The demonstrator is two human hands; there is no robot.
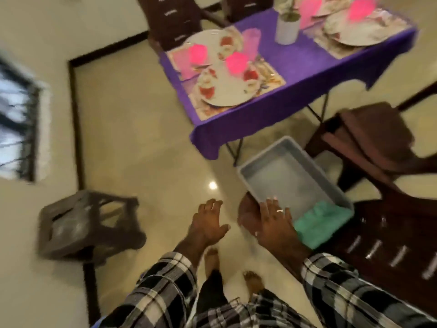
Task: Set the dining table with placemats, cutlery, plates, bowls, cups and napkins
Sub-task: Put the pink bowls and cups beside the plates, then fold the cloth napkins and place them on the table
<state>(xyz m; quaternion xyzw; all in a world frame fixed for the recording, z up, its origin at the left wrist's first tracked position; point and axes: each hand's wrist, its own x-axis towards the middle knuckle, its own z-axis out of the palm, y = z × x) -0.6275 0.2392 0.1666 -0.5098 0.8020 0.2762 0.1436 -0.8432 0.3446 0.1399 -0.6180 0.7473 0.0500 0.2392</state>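
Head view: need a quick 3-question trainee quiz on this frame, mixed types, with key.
1. True or false: the grey tray sits on the purple tablecloth.
2. Which hand touches the tray? A) left hand B) right hand
3. Fill in: the cloth at the tray's near end is ____ in colour.

Key: 1 false, it is off the table beside a dark chair; 2 B; 3 green.

free: bare floor (146, 147) 10–12 o'clock | blocked: grey tray (290, 171) and dark chair (378, 143) 1–3 o'clock, stool (89, 223) 9 o'clock, table (295, 67) 12–1 o'clock
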